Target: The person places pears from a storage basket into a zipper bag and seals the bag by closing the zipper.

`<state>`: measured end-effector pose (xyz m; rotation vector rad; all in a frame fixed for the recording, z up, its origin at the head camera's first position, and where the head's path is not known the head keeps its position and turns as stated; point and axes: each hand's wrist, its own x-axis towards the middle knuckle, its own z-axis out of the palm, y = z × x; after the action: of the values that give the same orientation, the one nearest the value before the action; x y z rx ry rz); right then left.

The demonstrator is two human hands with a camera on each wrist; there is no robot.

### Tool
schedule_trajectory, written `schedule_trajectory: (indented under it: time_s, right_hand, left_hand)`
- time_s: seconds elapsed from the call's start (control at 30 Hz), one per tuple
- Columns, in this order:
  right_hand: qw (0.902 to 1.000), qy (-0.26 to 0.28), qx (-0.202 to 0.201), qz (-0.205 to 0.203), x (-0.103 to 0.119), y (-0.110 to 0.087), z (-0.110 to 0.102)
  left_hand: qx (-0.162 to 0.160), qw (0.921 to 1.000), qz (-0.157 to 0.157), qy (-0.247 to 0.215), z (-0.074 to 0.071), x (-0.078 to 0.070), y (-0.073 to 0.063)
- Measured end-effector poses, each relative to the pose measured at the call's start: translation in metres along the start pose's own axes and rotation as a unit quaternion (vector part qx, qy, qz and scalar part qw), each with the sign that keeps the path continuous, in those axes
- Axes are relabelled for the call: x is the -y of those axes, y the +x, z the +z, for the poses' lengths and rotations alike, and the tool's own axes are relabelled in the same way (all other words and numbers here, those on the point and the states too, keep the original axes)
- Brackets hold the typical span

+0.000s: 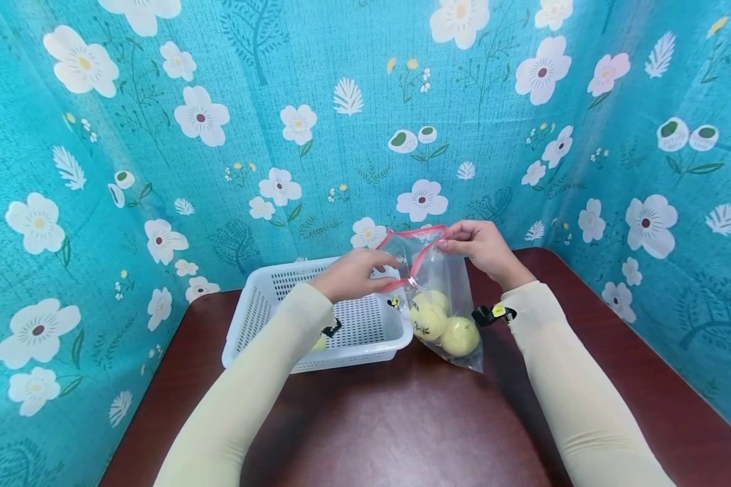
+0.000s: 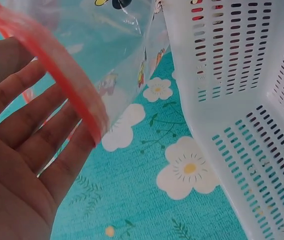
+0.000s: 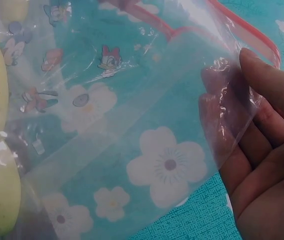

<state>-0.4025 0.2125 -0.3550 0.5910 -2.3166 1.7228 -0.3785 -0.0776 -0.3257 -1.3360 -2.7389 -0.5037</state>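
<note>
A clear zip bag (image 1: 457, 284) with a red rim and cartoon prints stands at the right of the basket, its mouth spread apart. Several round pale-yellow fruits (image 1: 460, 337) lie in its bottom. My right hand (image 1: 478, 247) pinches the rim's right side; in the right wrist view its thumb lies on the near side of the film, with the fingers behind it. My left hand (image 1: 356, 274) is at the opposite side of the mouth. In the left wrist view its fairly straight, spread fingers (image 2: 47, 132) reach behind the red strip (image 2: 64, 82) and touch it.
A white perforated plastic basket (image 1: 347, 355) sits beneath my left forearm. Part of a yellow fruit (image 1: 319, 343) shows inside it. The dark red-brown table (image 1: 396, 419) meets a teal flowered cloth (image 1: 341, 162) at the back and sides.
</note>
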Motion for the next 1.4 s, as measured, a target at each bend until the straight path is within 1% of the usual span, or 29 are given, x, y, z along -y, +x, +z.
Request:
schedule_trajectory:
  time_s: [0.13,0.27,0.4,0.47,0.57,0.7,0.9,1.07,1.2,1.4]
  right_hand:
    - [1.0000,0.002,-0.001,0.002,0.000,0.000,0.000]
    - [1.0000,0.001,-0.001,-0.001,0.000,0.001,0.000]
    - [1.0000,-0.001,-0.004,-0.003,0.000,0.003,-0.001]
    - [1.0000,0.000,-0.003,-0.001,0.000,0.003,-0.001]
    - [1.0000,0.002,0.003,0.000,0.000,0.004,0.000]
    - [1.0000,-0.002,0.002,-0.002,0.000,0.004,0.000]
    - [1.0000,-0.004,-0.001,-0.003,0.001,0.004,0.000]
    - [1.0000,0.006,0.001,0.000,-0.001,0.004,-0.001]
    - [0.9998,0.020,0.001,0.001,-0.003,0.003,-0.001]
    - [0.9996,0.029,-0.001,-0.001,-0.003,0.000,-0.002]
  left_hand:
    - [-0.020,0.9997,-0.004,-0.010,-0.003,0.003,-0.011]
    - [-0.056,0.9983,-0.005,-0.014,-0.003,0.008,-0.020]
    - [-0.090,0.9960,0.000,0.003,-0.002,0.015,-0.025]
    - [-0.100,0.9950,0.001,0.009,-0.001,0.018,-0.027]
    - [-0.106,0.9942,-0.012,0.012,-0.002,0.021,-0.029]
    - [-0.103,0.9940,-0.036,0.012,-0.005,0.024,-0.033]
    - [-0.081,0.9949,-0.060,0.006,-0.008,0.034,-0.043]
    - [-0.070,0.9944,-0.073,0.028,-0.008,0.045,-0.053]
    - [-0.065,0.9939,-0.080,0.038,-0.008,0.050,-0.061]
    - [-0.034,0.9933,-0.102,0.041,-0.006,0.057,-0.074]
